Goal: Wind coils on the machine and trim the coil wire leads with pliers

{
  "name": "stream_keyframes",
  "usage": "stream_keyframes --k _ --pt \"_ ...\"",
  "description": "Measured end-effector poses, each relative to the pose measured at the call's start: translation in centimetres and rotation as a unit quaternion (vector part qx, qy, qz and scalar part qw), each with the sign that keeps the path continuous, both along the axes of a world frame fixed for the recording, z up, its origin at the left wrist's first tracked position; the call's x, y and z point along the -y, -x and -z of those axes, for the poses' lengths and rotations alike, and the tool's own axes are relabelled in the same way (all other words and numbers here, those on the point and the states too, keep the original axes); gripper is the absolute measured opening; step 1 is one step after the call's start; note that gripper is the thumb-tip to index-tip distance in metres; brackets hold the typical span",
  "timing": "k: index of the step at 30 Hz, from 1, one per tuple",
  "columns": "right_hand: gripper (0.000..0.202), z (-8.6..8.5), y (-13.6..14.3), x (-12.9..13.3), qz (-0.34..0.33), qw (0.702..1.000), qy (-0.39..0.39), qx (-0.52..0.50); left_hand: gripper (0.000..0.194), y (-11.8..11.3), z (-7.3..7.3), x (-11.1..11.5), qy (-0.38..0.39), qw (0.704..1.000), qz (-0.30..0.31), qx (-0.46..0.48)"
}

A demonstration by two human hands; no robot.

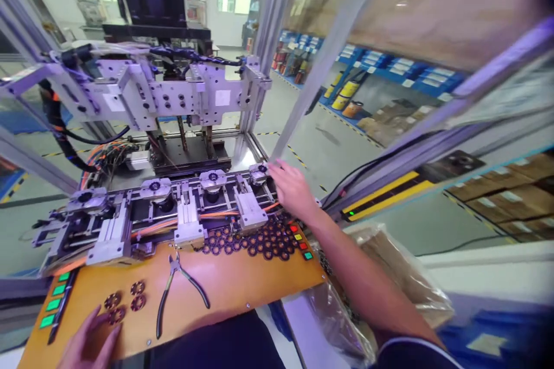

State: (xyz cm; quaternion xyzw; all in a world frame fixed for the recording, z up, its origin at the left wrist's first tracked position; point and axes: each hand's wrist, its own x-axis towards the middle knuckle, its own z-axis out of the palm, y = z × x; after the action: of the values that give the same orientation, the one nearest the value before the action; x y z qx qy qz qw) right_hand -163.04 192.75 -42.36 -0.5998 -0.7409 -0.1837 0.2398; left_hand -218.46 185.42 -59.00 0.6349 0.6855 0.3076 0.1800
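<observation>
My left hand (89,340) is low at the left, thumb and fingers apart. Its fingertips are beside a small copper-wound ring (116,315), and I cannot tell whether they touch it. Several matching rings (137,287) lie close by on the orange work surface (225,294). Across the machine, my right hand (292,187) reaches to the rightmost clamping fixture (259,172), fingers bent together at its edge. Whatever the fingertips hold, if anything, is hidden. Diagonal pliers (175,271) with dark handles rest between the two hands, jaws pointing away.
More dark rings (268,242) are clustered along the machine's front. Coloured buttons (300,245) sit at the right edge, green ones (56,300) at the left. A metal crosshead (173,95) hangs above the fixtures. Under my right arm stands a box lined with clear plastic (389,265).
</observation>
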Motion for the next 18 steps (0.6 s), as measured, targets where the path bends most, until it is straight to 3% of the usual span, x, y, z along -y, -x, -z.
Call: stream_keyframes --k 3,5,7,10,14,18 --pt "0.036 1.3 1.1 5.1 0.03 0.996 -0.081 -0.04 0.069 -0.8 -1.7 0.4 0.027 0.999 0.02 -0.013" --pt "0.031 3.2 1.5 9.1 0.106 0.981 -0.109 -0.122 0.068 -1.1 -2.1 0.5 0.018 0.999 0.019 -0.024" --pt "0.041 5.6 1.6 12.7 0.263 0.926 -0.056 -0.265 0.067 -1.4 -2.1 0.6 0.01 0.999 0.015 -0.031" --pt "0.069 9.3 1.4 16.5 0.367 0.866 0.004 -0.339 0.068 -1.9 -2.1 0.8 0.014 1.0 0.001 -0.002" --pt "0.075 12.3 1.4 18.4 0.437 0.788 0.105 -0.421 0.071 -2.5 -2.5 0.8 0.018 0.998 -0.021 0.051" --pt "0.076 12.7 1.5 18.3 0.468 0.728 0.168 -0.471 0.07 -2.5 -2.9 0.8 0.019 0.996 -0.029 0.078"
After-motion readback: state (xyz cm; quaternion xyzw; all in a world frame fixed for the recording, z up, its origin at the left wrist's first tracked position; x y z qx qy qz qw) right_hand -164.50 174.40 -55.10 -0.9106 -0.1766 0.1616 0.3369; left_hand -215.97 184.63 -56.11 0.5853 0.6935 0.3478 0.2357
